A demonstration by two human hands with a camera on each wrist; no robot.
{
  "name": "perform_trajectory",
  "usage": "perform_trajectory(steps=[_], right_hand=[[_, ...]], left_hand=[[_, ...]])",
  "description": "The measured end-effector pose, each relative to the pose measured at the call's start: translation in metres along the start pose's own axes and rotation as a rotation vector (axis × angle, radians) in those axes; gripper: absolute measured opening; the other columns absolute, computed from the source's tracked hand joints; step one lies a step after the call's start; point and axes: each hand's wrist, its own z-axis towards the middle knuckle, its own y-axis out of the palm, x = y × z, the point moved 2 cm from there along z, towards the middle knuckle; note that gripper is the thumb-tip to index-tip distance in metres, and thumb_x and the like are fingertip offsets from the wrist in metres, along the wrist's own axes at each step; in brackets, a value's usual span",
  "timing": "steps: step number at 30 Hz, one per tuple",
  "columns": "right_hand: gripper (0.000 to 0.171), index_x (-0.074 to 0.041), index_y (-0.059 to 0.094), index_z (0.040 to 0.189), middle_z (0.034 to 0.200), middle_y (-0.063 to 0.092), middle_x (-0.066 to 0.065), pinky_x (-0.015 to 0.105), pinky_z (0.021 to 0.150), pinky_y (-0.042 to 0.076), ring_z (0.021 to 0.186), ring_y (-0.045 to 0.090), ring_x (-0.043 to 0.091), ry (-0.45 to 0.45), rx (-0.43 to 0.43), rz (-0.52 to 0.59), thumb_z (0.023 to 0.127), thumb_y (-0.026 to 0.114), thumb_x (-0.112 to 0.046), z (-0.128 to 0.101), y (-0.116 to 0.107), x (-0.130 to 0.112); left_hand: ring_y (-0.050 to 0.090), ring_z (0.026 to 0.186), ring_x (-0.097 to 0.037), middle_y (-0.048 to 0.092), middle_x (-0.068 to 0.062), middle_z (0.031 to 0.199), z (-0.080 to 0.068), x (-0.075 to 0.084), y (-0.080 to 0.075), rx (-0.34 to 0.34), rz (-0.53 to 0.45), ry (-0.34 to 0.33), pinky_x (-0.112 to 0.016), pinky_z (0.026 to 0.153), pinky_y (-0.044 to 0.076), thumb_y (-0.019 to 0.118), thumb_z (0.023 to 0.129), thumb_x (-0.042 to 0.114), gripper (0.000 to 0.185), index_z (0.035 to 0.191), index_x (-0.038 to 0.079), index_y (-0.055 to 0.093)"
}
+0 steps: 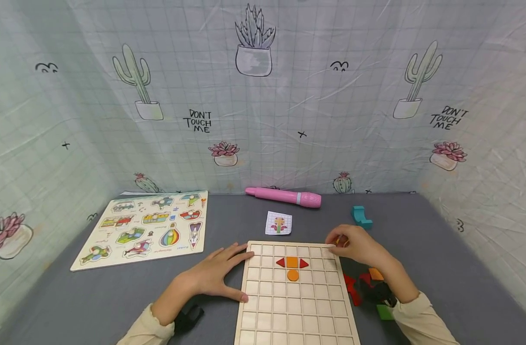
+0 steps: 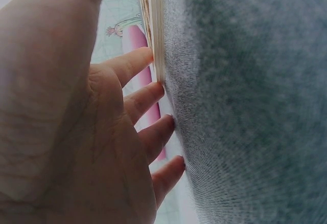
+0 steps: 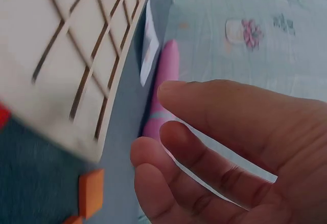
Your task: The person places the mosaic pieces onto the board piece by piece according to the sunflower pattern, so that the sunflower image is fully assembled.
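Head view, left to right: a wooden picture puzzle (image 1: 144, 229) is seen lying flat on the grey table cover (image 1: 418, 230), well apart from the hands. The left hand (image 1: 215, 275) is laid flat on the cover with straight, spread fingers, pressed against the left edge of the grid board (image 1: 295, 311); nothing is gripped by it. Left wrist view confirms this: fingertips (image 2: 148, 56) are seen touching the board's edge, the others resting on the cover just beside it.

On the board, an orange square (image 1: 292, 262) is flanked by two red triangles (image 1: 280, 262), with an orange disc (image 1: 293, 275) in the cell below. Beyond the board, a small pattern card (image 1: 278, 223) lies flat, and a pink pen (image 1: 283, 196) is lying near the back wall.

The right hand (image 1: 353, 244) is held at the board's upper right corner with fingers curled; a small orange-yellow piece (image 1: 341, 241) appears to be pinched at the fingertips in the head view (not visible in the right wrist view, where loosely bent fingers (image 3: 204, 157) are seen, so the grip cannot be confirmed). A teal block (image 1: 360, 216) stands beyond this hand. Loose pieces (image 1: 358, 287), red, orange and green, are heaped on the cover right of the board, beside the right forearm.
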Motion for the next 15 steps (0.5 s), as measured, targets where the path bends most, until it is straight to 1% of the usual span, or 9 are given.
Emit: perform_trajectory(steps=[3, 8, 10, 15], right_hand=[[0.010, -0.002, 0.070, 0.094, 0.092, 0.064, 0.007, 0.025, 0.056, 0.049, 0.067, 0.054, 0.010, 0.052, 0.011, 0.002, 0.084, 0.074, -0.003, -0.001, -0.004, 0.010], [0.015, 0.001, 0.069, 0.098, 0.096, 0.063, 0.012, 0.026, 0.052, 0.044, 0.059, 0.048, 0.013, 0.149, 0.013, 0.014, 0.084, 0.073, -0.003, -0.002, -0.007, 0.023], [0.018, 0.003, 0.068, 0.101, 0.100, 0.062, 0.014, 0.026, 0.054, 0.044, 0.060, 0.048, 0.013, 0.164, 0.016, 0.013, 0.084, 0.073, -0.002, -0.003, -0.006, 0.026], [0.029, 0.007, 0.064, 0.111, 0.110, 0.057, 0.021, 0.027, 0.052, 0.044, 0.060, 0.051, 0.013, 0.184, 0.009, 0.051, 0.085, 0.073, -0.001, -0.004, -0.002, 0.032]], left_hand=[[0.018, 0.148, -0.037, 0.024, -0.010, 0.160, 0.000, 0.000, 0.001, 0.004, -0.003, -0.001, -0.062, 0.115, 0.016, 0.076, 0.076, 0.058, 0.096, 0.153, 0.017, 0.035], [0.017, 0.148, -0.036, 0.023, -0.009, 0.160, 0.002, -0.001, 0.001, 0.004, -0.011, -0.002, -0.061, 0.116, 0.015, 0.076, 0.076, 0.058, 0.096, 0.153, 0.018, 0.035], [0.017, 0.148, -0.036, 0.023, -0.009, 0.161, 0.002, -0.001, 0.001, 0.004, -0.012, 0.000, -0.061, 0.116, 0.015, 0.076, 0.076, 0.058, 0.096, 0.153, 0.018, 0.034], [0.016, 0.148, -0.036, 0.022, -0.009, 0.161, 0.002, -0.001, -0.001, 0.002, -0.015, -0.008, -0.060, 0.117, 0.013, 0.076, 0.076, 0.058, 0.096, 0.153, 0.018, 0.034]])
